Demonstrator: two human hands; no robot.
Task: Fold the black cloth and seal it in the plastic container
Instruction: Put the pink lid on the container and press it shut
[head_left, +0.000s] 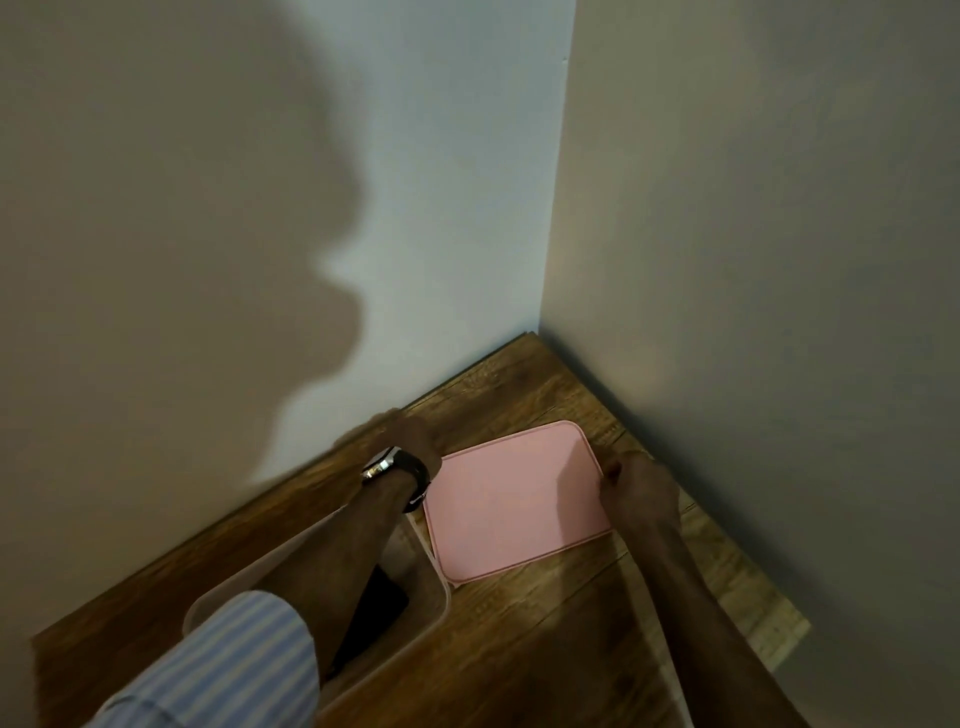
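Note:
A pink lid (514, 501) lies flat on the wooden table, towards the far right corner. My right hand (636, 488) grips its right edge. My left hand (405, 434) is blurred at the lid's far left corner, and I cannot tell whether it holds the lid. A watch sits on that wrist. The pale plastic container (434, 605) stands open at the near left, under my left forearm. The folded black cloth (376, 610) lies inside it, mostly hidden by the arm.
The wooden table (545, 639) fits into a corner, with a white wall behind and a grey wall on the right. Its near right edge (789, 644) drops off. A large shadow falls on the back wall.

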